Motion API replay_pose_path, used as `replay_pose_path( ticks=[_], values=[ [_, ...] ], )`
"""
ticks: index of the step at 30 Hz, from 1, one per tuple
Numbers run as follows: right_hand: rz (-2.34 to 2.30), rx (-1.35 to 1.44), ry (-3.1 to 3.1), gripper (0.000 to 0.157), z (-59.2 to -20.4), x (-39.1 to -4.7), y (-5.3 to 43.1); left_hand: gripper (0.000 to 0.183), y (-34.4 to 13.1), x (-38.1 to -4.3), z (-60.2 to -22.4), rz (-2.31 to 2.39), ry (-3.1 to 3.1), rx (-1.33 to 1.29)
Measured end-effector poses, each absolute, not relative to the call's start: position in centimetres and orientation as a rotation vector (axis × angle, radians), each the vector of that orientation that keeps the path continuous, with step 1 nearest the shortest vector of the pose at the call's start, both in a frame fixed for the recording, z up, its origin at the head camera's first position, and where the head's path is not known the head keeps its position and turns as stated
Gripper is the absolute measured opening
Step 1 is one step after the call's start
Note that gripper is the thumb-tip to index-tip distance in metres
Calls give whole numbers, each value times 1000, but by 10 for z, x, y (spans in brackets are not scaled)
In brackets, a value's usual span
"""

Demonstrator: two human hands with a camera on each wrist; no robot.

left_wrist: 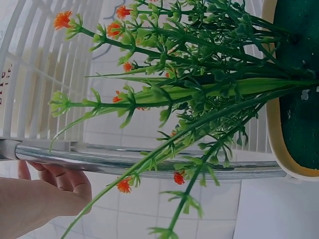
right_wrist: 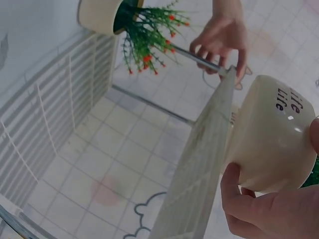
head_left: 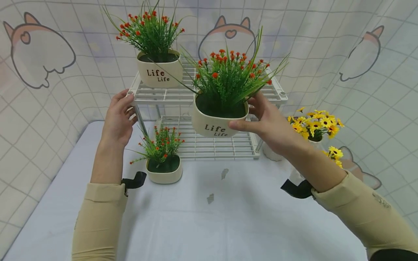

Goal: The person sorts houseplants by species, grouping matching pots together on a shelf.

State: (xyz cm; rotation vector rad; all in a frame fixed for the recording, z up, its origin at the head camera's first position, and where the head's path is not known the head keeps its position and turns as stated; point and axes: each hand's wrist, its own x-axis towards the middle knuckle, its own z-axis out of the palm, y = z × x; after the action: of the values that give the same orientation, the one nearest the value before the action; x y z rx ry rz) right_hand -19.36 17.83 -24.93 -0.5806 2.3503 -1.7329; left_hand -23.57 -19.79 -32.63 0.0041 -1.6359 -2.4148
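My right hand (head_left: 277,127) grips a cream flowerpot (head_left: 206,116) by its right side, thumb across the front. Printed "Life Life", the pot carries grass and orange-red flowers. It hangs in front of the top tier's front edge in the head view; the right wrist view shows its underside beside that tier. At the front left corner, my left hand (head_left: 118,117) holds the white two-tier wire rack (head_left: 218,152), fingers curled at the metal post (left_wrist: 99,163). A matching flowerpot (head_left: 160,74) stands on the top tier's left end.
A smaller potted plant (head_left: 164,177) sits on the white-covered table (head_left: 196,232) by the rack's front left. Yellow flowers (head_left: 318,125) in white pots stand to the right, partly behind my right forearm. A tiled-pattern curtain (head_left: 307,43) hangs behind.
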Motion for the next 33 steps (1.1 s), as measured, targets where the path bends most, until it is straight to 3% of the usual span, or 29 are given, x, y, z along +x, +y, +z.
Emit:
replay_pose_path(
  ticks=[12,25,33],
  values=[
    [-1738,-558,2432,84,-217,-221,174,45,-198,-236,-325,-2421,-1628,-11],
    [-1697,-409,2461,94,-203,-261,167,46,-199,-237,-326,-2392,-1654,-3],
    [-1791,-283,2414,92,-210,-286,159,44,-198,-235,-327,-2399,-1655,-2]
  ],
)
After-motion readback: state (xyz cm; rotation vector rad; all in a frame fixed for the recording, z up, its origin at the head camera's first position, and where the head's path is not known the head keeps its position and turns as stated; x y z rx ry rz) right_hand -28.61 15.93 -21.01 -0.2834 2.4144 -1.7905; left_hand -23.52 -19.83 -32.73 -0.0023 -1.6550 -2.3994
